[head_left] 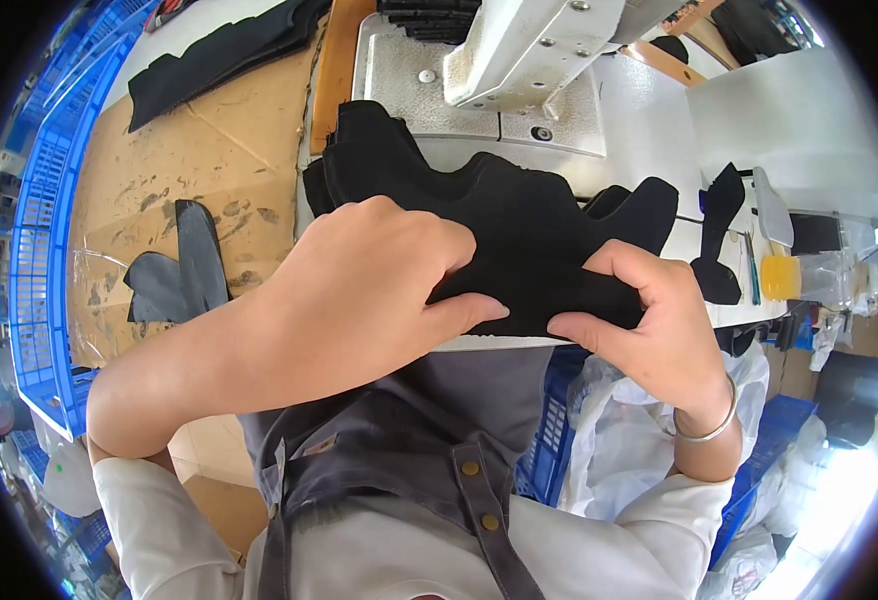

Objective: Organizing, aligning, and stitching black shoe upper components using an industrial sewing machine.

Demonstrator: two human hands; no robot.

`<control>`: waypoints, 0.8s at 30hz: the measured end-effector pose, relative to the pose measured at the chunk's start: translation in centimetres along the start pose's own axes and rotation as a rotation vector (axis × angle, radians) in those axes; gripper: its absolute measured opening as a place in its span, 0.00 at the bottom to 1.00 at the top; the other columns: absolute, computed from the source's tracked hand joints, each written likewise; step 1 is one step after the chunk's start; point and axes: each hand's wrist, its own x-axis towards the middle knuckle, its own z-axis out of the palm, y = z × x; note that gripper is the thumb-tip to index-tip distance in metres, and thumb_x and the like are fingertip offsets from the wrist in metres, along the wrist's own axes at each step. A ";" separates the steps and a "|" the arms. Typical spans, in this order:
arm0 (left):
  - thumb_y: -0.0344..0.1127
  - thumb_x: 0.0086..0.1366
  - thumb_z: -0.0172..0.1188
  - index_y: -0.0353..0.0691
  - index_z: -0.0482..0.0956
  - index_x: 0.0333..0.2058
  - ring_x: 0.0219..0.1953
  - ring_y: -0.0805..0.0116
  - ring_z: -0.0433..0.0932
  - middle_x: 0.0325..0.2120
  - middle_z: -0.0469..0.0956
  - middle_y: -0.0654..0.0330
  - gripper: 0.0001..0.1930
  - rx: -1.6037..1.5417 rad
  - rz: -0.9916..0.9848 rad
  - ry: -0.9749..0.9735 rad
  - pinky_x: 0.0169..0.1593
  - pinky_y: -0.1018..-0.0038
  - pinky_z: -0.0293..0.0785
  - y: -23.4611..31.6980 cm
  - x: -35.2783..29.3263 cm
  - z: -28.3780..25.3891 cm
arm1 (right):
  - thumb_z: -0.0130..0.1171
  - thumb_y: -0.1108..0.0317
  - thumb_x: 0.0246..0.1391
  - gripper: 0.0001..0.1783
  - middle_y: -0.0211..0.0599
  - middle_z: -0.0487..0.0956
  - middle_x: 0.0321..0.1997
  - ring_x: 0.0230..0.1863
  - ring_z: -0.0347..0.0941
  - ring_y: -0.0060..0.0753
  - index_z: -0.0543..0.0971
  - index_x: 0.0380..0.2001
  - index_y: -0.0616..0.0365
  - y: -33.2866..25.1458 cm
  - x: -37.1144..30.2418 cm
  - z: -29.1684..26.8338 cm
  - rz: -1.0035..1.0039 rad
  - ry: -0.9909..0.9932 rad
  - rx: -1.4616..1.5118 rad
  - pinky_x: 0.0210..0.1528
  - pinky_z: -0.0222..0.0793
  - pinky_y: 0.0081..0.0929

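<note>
A stack of black cut fabric pieces point(519, 225) lies at the front of a white sewing machine table point(649, 140). My left hand point(359, 290) pinches the near edge of the black fabric, thumb underneath and fingers on top. A little to the right, my right hand point(649, 310) grips the same near edge, with a silver bangle on its wrist. Just beyond the fabric stands the white sewing machine point(519, 50).
A brown cardboard-covered surface point(209, 150) at the left carries more black fabric pieces point(174, 265) and a long black strip point(219, 55). Blue plastic crates point(44, 230) line the far left. At the right lie smaller black pieces point(719, 230), a yellow object point(781, 277), and white plastic bags point(619, 420) below.
</note>
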 end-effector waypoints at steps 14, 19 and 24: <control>0.43 0.54 0.68 0.35 0.67 0.15 0.14 0.53 0.68 0.09 0.66 0.54 0.22 0.019 0.013 -0.011 0.19 0.68 0.61 -0.6 0.1 0.2 | 0.71 0.73 0.37 0.16 0.32 0.73 0.19 0.21 0.67 0.18 0.73 0.27 0.61 0.3 0.2 0.4 -0.039 0.024 -0.043 0.27 0.64 0.18; 0.43 0.55 0.67 0.36 0.68 0.16 0.15 0.51 0.70 0.10 0.67 0.54 0.21 0.044 0.011 -0.018 0.20 0.66 0.63 -0.5 0.0 0.2 | 0.74 0.71 0.34 0.19 0.38 0.73 0.20 0.19 0.67 0.29 0.73 0.28 0.62 0.0 0.2 0.6 -0.063 0.045 -0.109 0.27 0.65 0.20; 0.42 0.55 0.66 0.36 0.70 0.19 0.17 0.51 0.72 0.10 0.68 0.54 0.19 0.102 -0.004 -0.051 0.21 0.65 0.65 -0.4 0.0 0.2 | 0.74 0.67 0.31 0.23 0.45 0.73 0.21 0.21 0.69 0.47 0.73 0.28 0.63 -0.8 0.8 0.7 -0.085 0.031 -0.202 0.26 0.65 0.28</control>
